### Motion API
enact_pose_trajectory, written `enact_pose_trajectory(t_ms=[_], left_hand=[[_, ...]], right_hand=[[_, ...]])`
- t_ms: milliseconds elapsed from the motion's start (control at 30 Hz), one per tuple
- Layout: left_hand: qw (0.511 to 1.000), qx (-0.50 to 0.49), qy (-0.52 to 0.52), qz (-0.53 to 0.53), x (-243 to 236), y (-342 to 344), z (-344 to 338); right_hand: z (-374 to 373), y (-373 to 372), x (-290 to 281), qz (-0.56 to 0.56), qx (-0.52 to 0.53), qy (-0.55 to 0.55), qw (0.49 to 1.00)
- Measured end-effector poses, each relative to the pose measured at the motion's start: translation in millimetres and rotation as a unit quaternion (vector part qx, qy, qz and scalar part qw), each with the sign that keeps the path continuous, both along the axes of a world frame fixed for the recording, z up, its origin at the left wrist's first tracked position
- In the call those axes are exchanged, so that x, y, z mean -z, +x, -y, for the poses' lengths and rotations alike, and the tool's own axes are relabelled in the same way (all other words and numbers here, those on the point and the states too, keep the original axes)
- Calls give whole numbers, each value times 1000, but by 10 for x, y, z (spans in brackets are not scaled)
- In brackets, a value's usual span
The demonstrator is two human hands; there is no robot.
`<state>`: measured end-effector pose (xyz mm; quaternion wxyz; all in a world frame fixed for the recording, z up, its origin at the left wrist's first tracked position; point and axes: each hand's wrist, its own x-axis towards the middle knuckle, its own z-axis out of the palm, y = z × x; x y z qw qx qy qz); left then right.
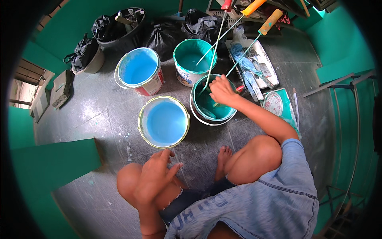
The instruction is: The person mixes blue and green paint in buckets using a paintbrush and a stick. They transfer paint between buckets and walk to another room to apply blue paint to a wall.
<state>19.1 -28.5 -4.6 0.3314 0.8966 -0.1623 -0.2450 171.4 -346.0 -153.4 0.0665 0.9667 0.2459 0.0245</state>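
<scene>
My right hand [222, 91] is over the bucket of dark green paint [210, 112], fingers curled closed. What they grip is hidden; a red handle end [239, 89] shows beside the wrist. Thin roller rods slant past this hand: one has a red handle [226, 4], another a worn orange handle [270, 22]. My left hand [156, 174] hangs over my left knee, loosely bent, thumb apart, holding nothing. Just beyond it stands a yellow-rimmed bucket of light blue paint [166, 122]. A roller rod with a bright orange handle [254, 6] reaches into the green-rimmed bucket [195, 59] behind.
Another bucket of blue paint [138, 68] stands at the back left. Black bags and bins [123, 26] line the back wall. On the right are a white tray [266, 65] with a blue cloth [247, 65], a paint-smeared lid [273, 103] and a metal rack [352, 85].
</scene>
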Motion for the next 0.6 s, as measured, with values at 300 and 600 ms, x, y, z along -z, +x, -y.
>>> enact_pose_trajectory(t_ms=[300, 600], left_hand=[[1000, -23, 9, -14, -22, -17, -97], [1000, -15, 2, -26, -47, -8, -31]], right_hand=[[-86, 51, 129, 37, 42, 65, 996], [125, 49, -21, 38, 160, 145, 976]])
